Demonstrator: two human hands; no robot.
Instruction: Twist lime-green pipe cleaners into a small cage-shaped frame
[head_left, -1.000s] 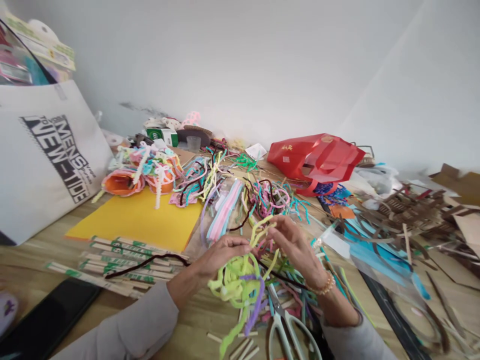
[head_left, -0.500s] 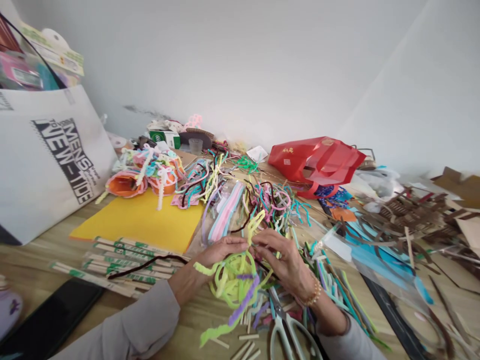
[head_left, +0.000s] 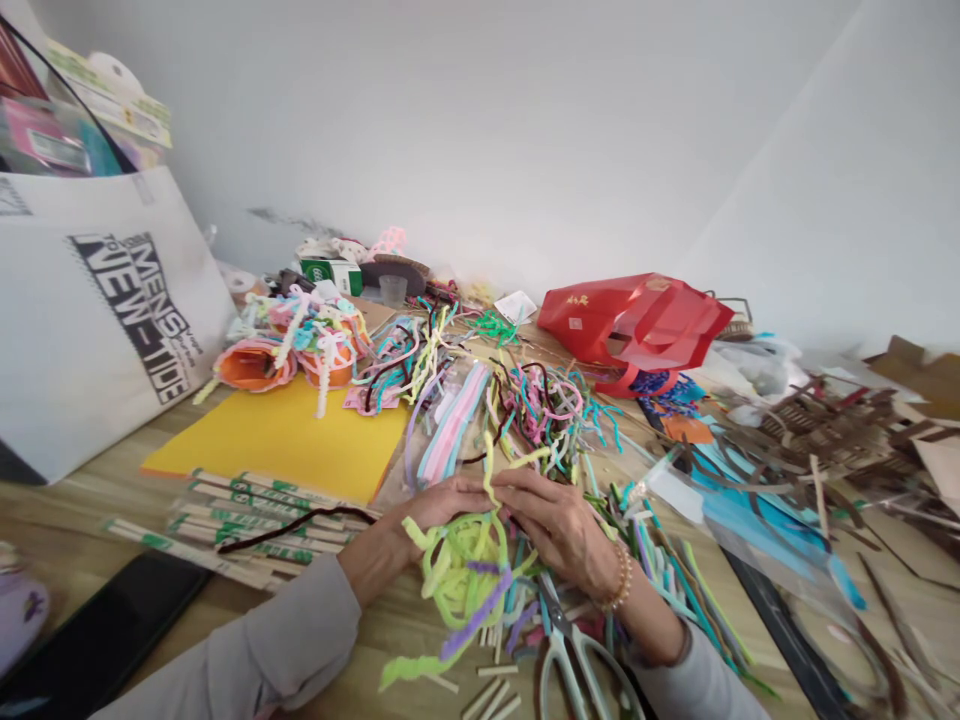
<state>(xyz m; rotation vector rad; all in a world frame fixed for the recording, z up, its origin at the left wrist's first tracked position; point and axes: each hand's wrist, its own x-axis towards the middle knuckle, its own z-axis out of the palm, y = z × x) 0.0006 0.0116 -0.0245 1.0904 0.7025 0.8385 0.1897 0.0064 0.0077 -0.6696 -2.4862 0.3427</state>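
A loose ball of yellow-green pipe cleaners point(head_left: 459, 568) hangs just below my hands, with a purple length and a long green tail trailing from it. My left hand point(head_left: 444, 503) is closed on its top, the fingertips meeting those of the other hand. From the right side, my right hand point(head_left: 561, 528) pinches at the same spot, its fingers bent over the join. Two yellow ends point(head_left: 490, 470) stick up and apart between the fingertips. The exact grip point is hidden by the fingers. White-handled scissors point(head_left: 574, 650) lie below my right hand.
Piles of coloured pipe cleaners point(head_left: 544, 400) lie beyond my hands. To the left are yellow sheets point(head_left: 277, 440), packaged chopsticks point(head_left: 255, 525), a black phone point(head_left: 101, 630) and a white bag point(head_left: 112, 330). A red bag point(head_left: 630, 320) and brown strips point(head_left: 817, 430) occupy the right.
The yellow ends above my fingers have spread apart, one now leaning right. My right hand has turned flatter, its fingers now reaching over toward my left fingertips. The green tail swung slightly left.
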